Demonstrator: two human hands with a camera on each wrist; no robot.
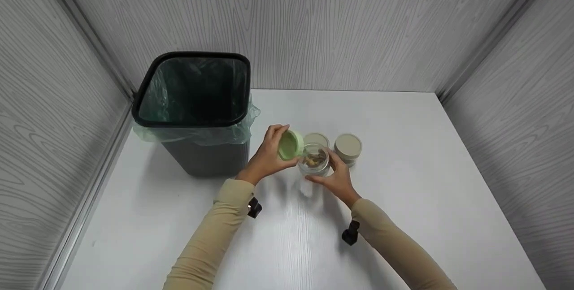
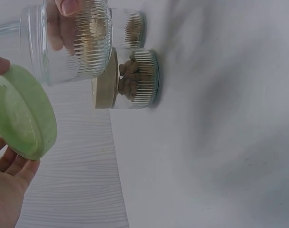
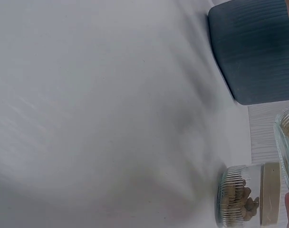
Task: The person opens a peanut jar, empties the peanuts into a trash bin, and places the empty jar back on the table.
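Beige sleeves reach in from the near edge of the white tabletop point(image 1: 403, 155), each with a small black camera mount at the wrist. At the end of the left one, the left hand point(image 1: 264, 157) has its grip closed on a pale green lid point(image 1: 290, 145), fingers and thumb curled round the rim, the lid tilted and lifted clear of the glass jar point(image 1: 314, 161) just beside it. That jar is ribbed clear glass with its mouth uncovered and brownish pieces inside. The right hand point(image 1: 337, 177) wraps its grip round the jar from the near right side; in the left wrist view a fingertip presses against the ribbed wall.

Behind the open jar, 2 more ribbed jars with beige lids stand close together: one point(image 1: 316, 139) directly behind it, the other point(image 1: 348, 148) to the right, both holding brown pieces as the left wrist view shows.

To the left, well apart from the jars, stands a dark bin point(image 1: 197, 155) with a black rim and a pale green liner point(image 1: 161, 97) folded over its edge. Grey wood-grain panels wall in the tabletop on 3 sides
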